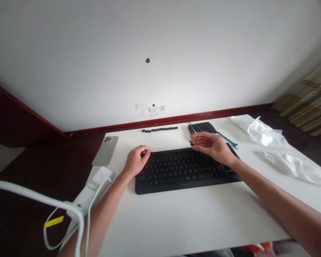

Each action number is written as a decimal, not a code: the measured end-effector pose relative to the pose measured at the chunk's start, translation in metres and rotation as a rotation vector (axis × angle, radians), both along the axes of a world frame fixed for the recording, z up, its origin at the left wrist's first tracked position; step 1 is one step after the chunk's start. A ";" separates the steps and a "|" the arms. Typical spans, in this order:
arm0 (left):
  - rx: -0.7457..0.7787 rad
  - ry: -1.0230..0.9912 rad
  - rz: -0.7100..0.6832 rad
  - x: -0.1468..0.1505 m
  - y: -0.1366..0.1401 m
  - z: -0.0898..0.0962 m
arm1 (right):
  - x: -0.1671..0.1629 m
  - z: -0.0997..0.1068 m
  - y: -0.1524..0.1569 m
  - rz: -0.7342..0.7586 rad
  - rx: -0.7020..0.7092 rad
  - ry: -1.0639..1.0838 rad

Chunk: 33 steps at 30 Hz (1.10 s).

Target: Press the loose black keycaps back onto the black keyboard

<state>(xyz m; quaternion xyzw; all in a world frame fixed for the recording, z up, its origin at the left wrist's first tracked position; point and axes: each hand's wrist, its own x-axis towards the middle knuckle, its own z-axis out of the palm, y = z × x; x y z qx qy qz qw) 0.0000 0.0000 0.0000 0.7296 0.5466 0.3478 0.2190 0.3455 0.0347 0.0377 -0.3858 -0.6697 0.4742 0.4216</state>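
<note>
A black keyboard (173,171) lies on the white table. My left hand (137,160) is at its far left corner, fingers curled and closed over the edge. Over the keyboard's far edge, right of the middle, hovers my right hand (212,146). Its thumb and fingers are pinched on a small black key cap (192,144), mostly hidden by the fingertips. My right hand and wrist cover part of the keyboard's right side. A row of loose black key caps (160,129) stretches along the table's far edge.
At the back right are a block of black keys (204,127), a dark corded object (190,129) and a blue pry tool (228,139). Crumpled clear plastic (267,134) lies farther right. A phone (106,150) and a white power strip (96,185) with cables are on the left.
</note>
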 end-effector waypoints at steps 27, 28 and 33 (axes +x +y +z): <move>-0.039 0.045 -0.005 0.000 0.001 0.003 | 0.026 -0.015 0.010 0.086 -0.242 0.003; -0.039 0.048 -0.004 0.001 0.001 0.003 | 0.026 -0.013 0.010 0.093 -0.220 -0.031; -0.036 0.060 0.011 0.001 0.001 0.004 | 0.026 -0.005 0.006 0.118 -0.075 -0.218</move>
